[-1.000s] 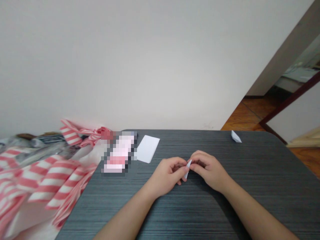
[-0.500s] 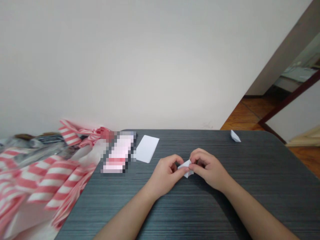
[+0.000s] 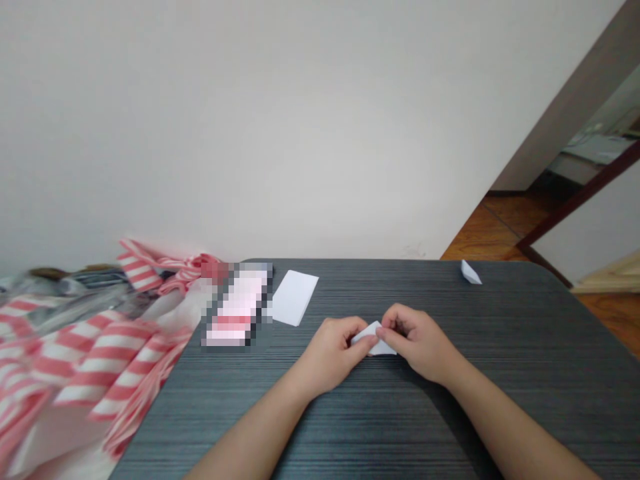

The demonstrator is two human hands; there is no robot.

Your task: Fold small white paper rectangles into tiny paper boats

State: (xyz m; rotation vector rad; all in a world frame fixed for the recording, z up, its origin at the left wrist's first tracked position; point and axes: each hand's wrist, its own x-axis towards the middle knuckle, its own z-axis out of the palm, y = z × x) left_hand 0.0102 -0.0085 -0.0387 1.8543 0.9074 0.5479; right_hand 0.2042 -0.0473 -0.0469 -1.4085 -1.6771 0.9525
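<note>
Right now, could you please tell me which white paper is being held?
The folded paper pinched by the left hand and right hand; the flat rectangular paper lies at left, the other folded piece at far right.

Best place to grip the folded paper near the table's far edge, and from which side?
Likely pinch the folded paper across its middle, coming from the near side with the right hand: it is slim, tapers to a point and lies beyond that hand.

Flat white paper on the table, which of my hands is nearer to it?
Left. Your left hand is to the right of the flat white paper and closer to you; your right hand is farther right, past the left one. Both hold a small folded paper.
</note>
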